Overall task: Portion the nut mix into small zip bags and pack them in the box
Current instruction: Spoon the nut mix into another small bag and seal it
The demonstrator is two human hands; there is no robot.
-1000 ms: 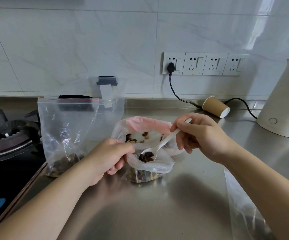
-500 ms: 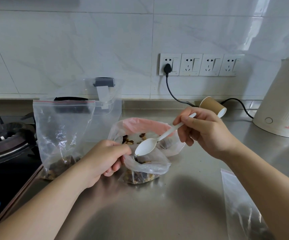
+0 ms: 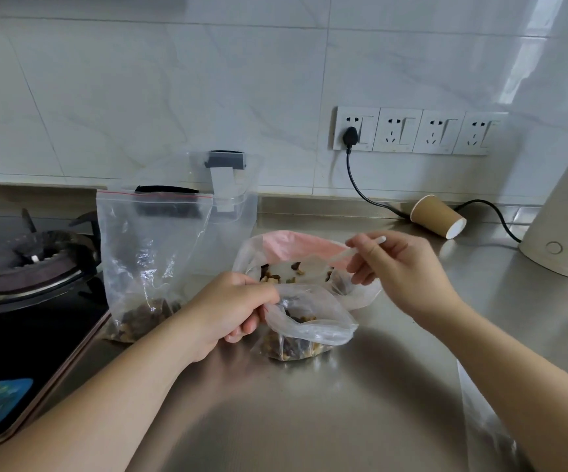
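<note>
Head view, centre: left hand (image 3: 231,308) pinches small zip bag (image 3: 304,330) open; right hand (image 3: 400,267) grips plastic spoon (image 3: 340,257) over nut-mix bag (image 3: 296,260); scooping next.

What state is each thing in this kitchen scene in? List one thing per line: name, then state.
small zip bag: open, mouth folded down, partly filled with nut mix.
left hand: gripping the small bag's rim.
right hand: holding the spoon.
plastic spoon: over the source bag, motion-blurred.
pink-edged source bag: open, nuts inside.
standing zip bag: upright, nuts at the bottom.
paper cup: lying on its side.
plug: in the leftmost socket.
</note>
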